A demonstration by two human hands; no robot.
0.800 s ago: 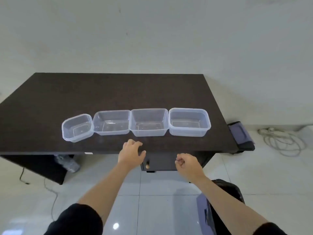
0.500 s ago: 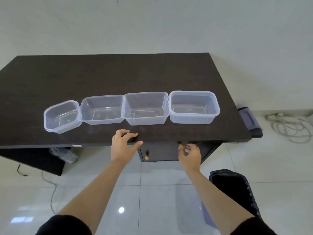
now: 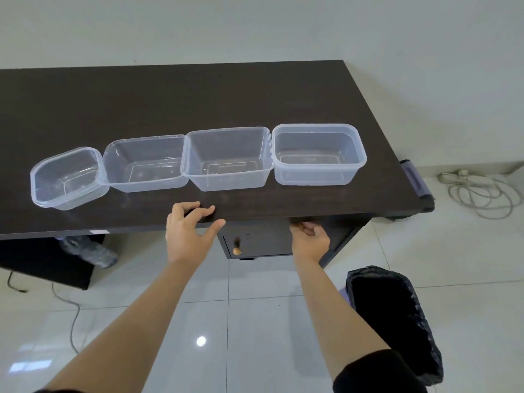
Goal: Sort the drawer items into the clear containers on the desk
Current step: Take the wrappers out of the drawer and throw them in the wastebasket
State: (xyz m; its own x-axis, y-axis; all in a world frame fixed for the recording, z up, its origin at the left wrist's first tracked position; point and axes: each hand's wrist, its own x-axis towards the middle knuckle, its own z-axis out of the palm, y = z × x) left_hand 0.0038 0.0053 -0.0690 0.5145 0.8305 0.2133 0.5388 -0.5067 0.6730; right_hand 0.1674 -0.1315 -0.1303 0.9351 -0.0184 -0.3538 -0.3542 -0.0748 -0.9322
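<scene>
Several empty clear containers stand in a row on the dark desk [image 3: 170,103]: a small tilted one [image 3: 66,177] at the left, two middle ones [image 3: 144,163] [image 3: 226,157], and a rounded one [image 3: 317,154] at the right. My left hand [image 3: 188,231] rests open on the desk's front edge, fingers on the top, just in front of the middle containers. My right hand [image 3: 310,239] is tucked under the desk edge below the right container. Its fingers curl around the drawer knob, which they hide. The drawer itself is hidden under the desk top.
A cabinet door with a wooden knob [image 3: 237,251] sits between my hands. A bin lined with a black bag [image 3: 394,321] stands by my right forearm. A coiled white cable [image 3: 479,194] lies on the floor at right, and a plastic bottle [image 3: 90,251] lies under the desk at left.
I have come closer to the desk. My left hand went from the air onto the desk edge. My right hand rose under the edge and closed around the drawer knob.
</scene>
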